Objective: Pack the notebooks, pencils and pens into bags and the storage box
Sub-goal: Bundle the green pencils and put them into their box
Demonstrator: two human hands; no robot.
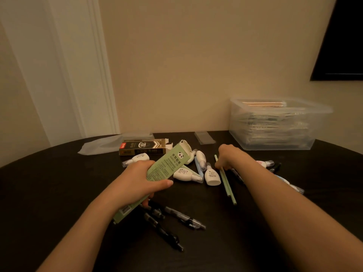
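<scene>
Your left hand (pixel 141 179) grasps the green box (pixel 167 163) around its middle, thumb across the printed face and fingers curled underneath. The box is held above the table (pixel 49 183), tilted, with its opened flap end pointing away from you towards the wall and its near end low by your wrist.

Your right hand (pixel 229 158) is palm down over the upper part of two pale green pencils (pixel 227 187). Its fingers curl down onto them and seem to pinch them, though the fingertips are mostly hidden under the hand. The pencils lie side by side on the table, their lower ends running towards you.

Between your hands lie several white bottles (pixel 212 176) with clear caps, some touching each other. More items lie partly hidden behind your right forearm. Black pens (pixel 184 218) are scattered on the table just below the left hand.

A black box (pixel 141 147) lies behind the green one, with a clear bag (pixel 102 146) just to its left. The storage box (pixel 275 134), clear plastic and already holding a stack of things, stands at the far right of the table against the wall, well apart from the pencils.
</scene>
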